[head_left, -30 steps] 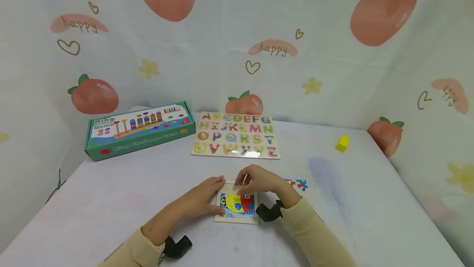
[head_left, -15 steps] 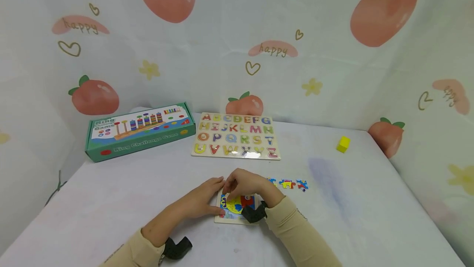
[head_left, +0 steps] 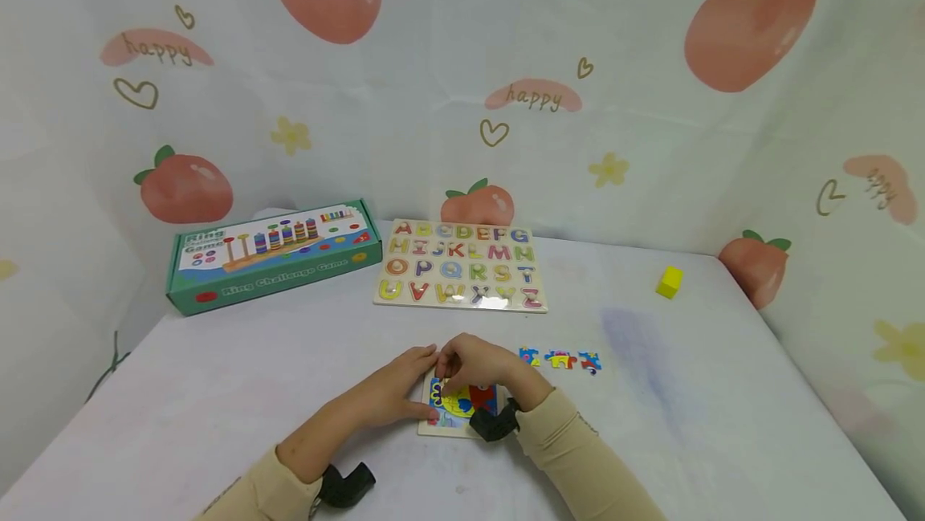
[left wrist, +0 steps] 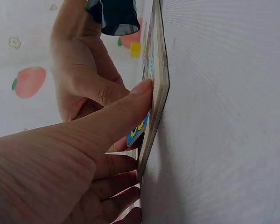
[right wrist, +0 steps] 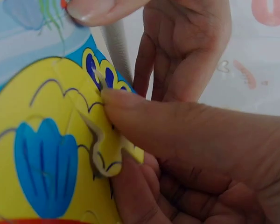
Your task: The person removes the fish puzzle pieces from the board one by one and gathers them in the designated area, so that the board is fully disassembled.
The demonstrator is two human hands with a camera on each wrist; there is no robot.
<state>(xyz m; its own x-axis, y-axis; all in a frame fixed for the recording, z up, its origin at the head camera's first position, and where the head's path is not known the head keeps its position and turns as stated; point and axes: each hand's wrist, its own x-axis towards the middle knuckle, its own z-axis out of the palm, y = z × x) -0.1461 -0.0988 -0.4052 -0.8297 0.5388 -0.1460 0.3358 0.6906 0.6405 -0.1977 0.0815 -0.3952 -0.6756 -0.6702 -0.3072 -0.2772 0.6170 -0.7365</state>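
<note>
A wooden jigsaw puzzle [head_left: 458, 432] of a yellow and red fish lies on the table in front of me. My left hand [head_left: 383, 392] rests along its left side, thumb [left wrist: 142, 88] pressing on the lower left corner and fingers reaching along the edge. Over the upper left part is my right hand [head_left: 480, 360], pinching a yellow puzzle piece [right wrist: 109, 154] between thumb and fingers. One end of that piece is tilted up from the fish picture in the right wrist view. The right hand and wrist camera hide part of the puzzle in the head view.
Several loose puzzle pieces [head_left: 560, 360] lie in a row right of the puzzle. Behind stands a wooden alphabet board [head_left: 460, 264], with a green Ring Challenge Game box [head_left: 275, 256] to its left. A yellow block [head_left: 670, 282] sits at the back right.
My right hand has moved left across the puzzle to its upper left part, uncovering the loose pieces, and pinches a piece there. The left hand has stayed in place.
</note>
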